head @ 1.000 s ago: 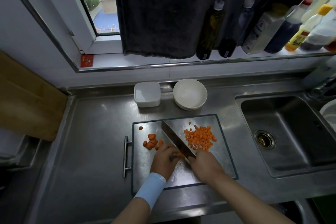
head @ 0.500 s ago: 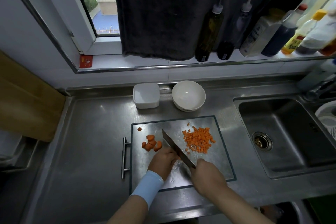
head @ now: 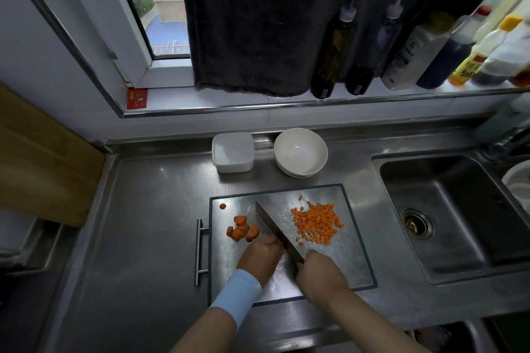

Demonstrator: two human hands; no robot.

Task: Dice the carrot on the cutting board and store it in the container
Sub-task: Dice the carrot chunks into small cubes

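On the steel counter (head: 143,223) beneath the window, left of the sink (head: 459,209), the cutting board (head: 352,261) carries a heap of diced carrot (head: 317,222) right of the knife (head: 275,223) and a few coarse chunks (head: 241,231) left of it, so dicing looks mostly done. The right hand (head: 319,275) grips the knife's handle, while the left hand (head: 262,255) curls against the blade, and I cannot tell whether it pins a piece. The white container (head: 233,152) behind the board shows no carrot, so storing remains.

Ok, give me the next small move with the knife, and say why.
Probably bring the left hand over to the coarse carrot chunks and draw them under the cleaver that the right hand grips: they are far bigger than the diced pile on the blade's other side.
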